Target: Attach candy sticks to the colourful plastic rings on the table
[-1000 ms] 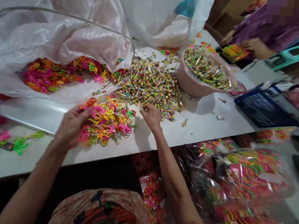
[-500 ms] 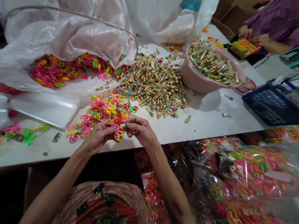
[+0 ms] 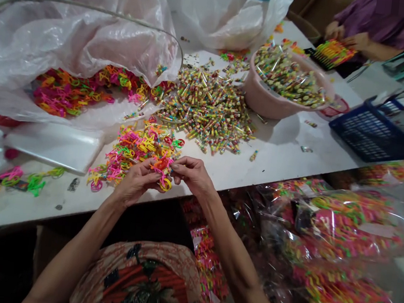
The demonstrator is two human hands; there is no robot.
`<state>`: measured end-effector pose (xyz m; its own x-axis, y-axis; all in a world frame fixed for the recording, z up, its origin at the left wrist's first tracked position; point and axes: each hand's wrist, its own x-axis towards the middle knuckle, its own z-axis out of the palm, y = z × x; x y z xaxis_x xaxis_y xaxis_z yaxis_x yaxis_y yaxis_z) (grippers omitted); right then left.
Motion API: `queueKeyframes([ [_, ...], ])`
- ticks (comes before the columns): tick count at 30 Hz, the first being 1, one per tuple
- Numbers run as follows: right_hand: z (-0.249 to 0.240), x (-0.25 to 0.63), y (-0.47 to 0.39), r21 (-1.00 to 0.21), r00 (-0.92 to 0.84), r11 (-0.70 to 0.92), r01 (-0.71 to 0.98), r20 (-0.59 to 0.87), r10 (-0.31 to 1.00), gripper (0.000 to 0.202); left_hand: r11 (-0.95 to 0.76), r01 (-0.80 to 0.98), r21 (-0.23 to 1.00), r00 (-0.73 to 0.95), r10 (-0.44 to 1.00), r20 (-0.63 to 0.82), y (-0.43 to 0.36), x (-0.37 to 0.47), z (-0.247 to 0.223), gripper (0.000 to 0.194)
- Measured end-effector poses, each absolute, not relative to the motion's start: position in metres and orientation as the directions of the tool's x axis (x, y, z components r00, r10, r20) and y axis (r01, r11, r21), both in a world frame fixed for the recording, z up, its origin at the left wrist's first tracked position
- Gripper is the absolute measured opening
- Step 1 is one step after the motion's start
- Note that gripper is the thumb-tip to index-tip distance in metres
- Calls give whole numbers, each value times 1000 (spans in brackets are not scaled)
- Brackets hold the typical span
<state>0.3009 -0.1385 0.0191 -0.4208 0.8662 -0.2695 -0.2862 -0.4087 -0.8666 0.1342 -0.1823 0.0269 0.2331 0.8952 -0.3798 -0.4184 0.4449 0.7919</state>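
My left hand [image 3: 138, 179] is closed round a small plastic toy [image 3: 163, 165] with pink, orange and yellow parts, held over the table's front edge. Close on its right, my right hand [image 3: 192, 174] pinches at the toy's right side; a tiny pale piece shows at the fingertips, too small to make out. Just behind and left of the hands lies a heap of bright plastic toys [image 3: 127, 150]. Beyond it spreads a large pile of small clear tubes with coloured contents [image 3: 214, 106].
A pink basin [image 3: 266, 98] of tubes stands behind right, beside a blue basket [image 3: 372, 132]. Large plastic bags [image 3: 126, 45] cover the back left. Filled bags [image 3: 354, 227] lie below the table at right. A person's hands [image 3: 349, 39] hold toys at the upper right.
The camera view has shifted slightly. The toy has turned between my hands, showing more of its orange part, and both hands stay closed at it.
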Motion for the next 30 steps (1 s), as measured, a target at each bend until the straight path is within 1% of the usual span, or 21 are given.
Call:
queueKeyframes([
  [3,18,300,-140,-895,-400,-354,-271,-230,887,34,436,-413,800,203,900,-385,-183,134,27,43],
  [8,20,301,-141,-947,-372,-267,-177,-187,909,32,369,-337,866,56,926,-373,-181,135,28,41],
  [13,23,299,-143,-959,-338,-262,-112,-211,917,34,378,-289,880,49,924,-380,-178,138,26,38],
  [17,31,300,-139,-984,-272,-176,-29,-161,949,29,335,-209,919,6,940,-341,-170,138,32,29],
  [19,37,303,-133,-987,-326,-162,-8,-151,933,29,335,-211,918,58,942,-330,-164,135,36,27],
  [22,45,307,-123,-984,-460,-176,25,-167,872,31,397,-260,880,202,914,-352,-156,129,43,29],
  [24,47,308,-117,-984,-503,-174,48,-174,847,31,411,-241,879,256,901,-351,-152,125,47,30],
  [26,43,309,-110,-987,-470,-144,65,-158,869,30,369,-136,920,250,911,-328,-147,122,51,28],
  [27,39,309,-105,-990,-426,-122,69,-140,894,29,321,-56,946,213,929,-302,-142,119,52,28],
  [29,28,313,-94,-993,-315,-65,102,-94,944,29,179,148,973,67,979,-191,-125,107,55,29],
  [30,22,315,-87,-989,-276,-24,149,-65,959,29,112,262,958,-25,994,-109,-112,99,55,29],
])
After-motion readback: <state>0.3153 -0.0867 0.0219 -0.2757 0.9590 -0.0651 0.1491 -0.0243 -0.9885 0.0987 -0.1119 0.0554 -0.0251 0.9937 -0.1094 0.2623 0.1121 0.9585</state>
